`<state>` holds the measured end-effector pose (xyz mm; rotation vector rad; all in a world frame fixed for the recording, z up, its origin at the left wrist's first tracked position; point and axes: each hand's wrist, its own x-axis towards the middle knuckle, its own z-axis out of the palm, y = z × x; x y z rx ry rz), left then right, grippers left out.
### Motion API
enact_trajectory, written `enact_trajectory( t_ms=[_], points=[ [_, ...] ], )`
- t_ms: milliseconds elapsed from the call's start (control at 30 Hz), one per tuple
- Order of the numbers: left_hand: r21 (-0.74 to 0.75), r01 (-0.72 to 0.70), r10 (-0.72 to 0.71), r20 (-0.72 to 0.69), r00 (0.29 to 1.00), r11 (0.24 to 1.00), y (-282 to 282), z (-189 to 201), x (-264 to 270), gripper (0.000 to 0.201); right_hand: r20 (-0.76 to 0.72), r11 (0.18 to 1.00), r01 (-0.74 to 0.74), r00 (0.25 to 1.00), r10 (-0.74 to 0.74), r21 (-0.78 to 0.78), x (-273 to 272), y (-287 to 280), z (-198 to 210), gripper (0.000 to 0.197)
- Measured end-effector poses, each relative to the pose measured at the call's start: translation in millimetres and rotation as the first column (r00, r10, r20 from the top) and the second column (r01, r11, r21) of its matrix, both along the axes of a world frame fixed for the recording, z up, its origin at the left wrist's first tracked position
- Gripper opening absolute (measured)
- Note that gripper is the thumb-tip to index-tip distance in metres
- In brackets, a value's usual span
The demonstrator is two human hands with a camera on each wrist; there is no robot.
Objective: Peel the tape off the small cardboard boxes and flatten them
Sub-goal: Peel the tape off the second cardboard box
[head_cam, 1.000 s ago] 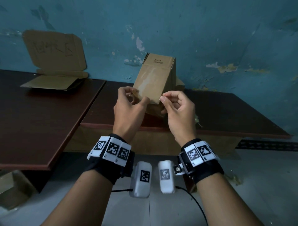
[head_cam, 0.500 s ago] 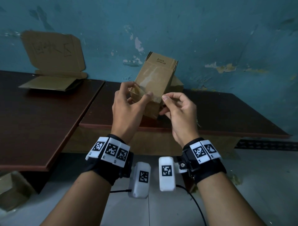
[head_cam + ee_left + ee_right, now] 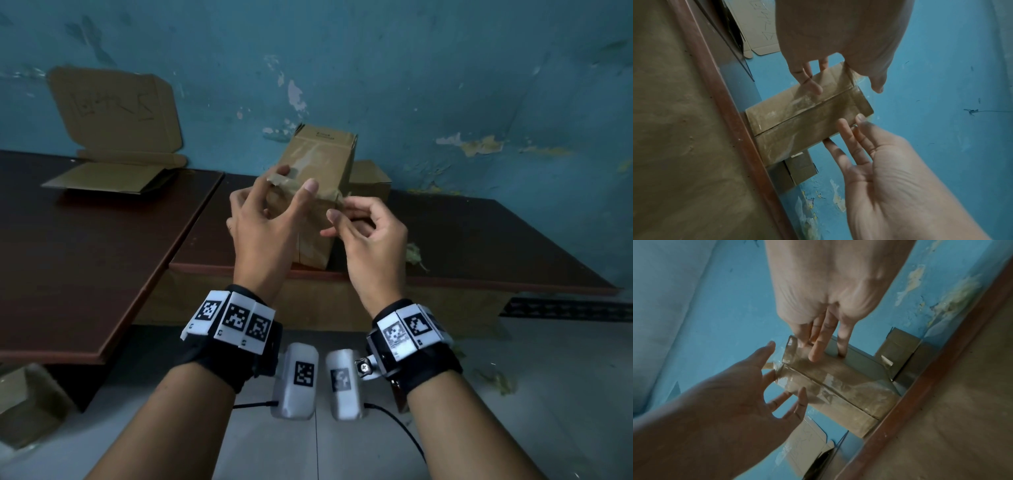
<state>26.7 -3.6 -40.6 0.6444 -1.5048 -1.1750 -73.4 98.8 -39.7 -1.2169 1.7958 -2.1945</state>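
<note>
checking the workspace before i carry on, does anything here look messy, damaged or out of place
Mostly the wall: its blue paint is peeling in patches behind the tables. A crumpled scrap, perhaps pulled-off tape, lies on the table right of the box. The box's tape is partly peeled and wrinkled, as expected.

Item one: the small cardboard box (image 3: 318,161) I have standing on the table bears two short lines of dark print near its top edge, too small and blurred for me to read. Item two: the opened flat carton (image 3: 113,102) leaning against the wall carries hand-drawn black marker strokes on its raised flap, which I cannot make out as words or numbers. Item three: the bands on my wrists (image 3: 233,318) and the white units (image 3: 303,373) below them show only black-and-white square code markers, plus tiny single characters I cannot read.
</note>
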Motion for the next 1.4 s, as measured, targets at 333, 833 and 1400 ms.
enact_trajectory(
  t_ms=[333, 833, 1400],
  points=[
    [-0.066, -0.028, 0.033, 0.063, 0.998, 0.997, -0.4, -2.4, -0.9, 0.059, -0.068, 0.999, 0.002, 0.998, 0.001, 0.047, -8.2, -4.0, -2.7, 0.015],
    [-0.102, -0.048, 0.06, 0.114, 0.992, 0.994, 4.5, -1.8, -1.1, 0.056, 0.101, 0.993, -0.11, 0.989, 0.113, -0.036, -9.7, 2.2, 6.6, 0.018],
    [-0.16, -0.068, 0.079, 0.065, 0.995, 0.985, 8.4, 0.3, -5.2, 0.061, 0.317, 0.94, -0.292, 0.887, 0.335, -0.176, -16.5, 11.3, 15.1, 0.027]
  ],
)
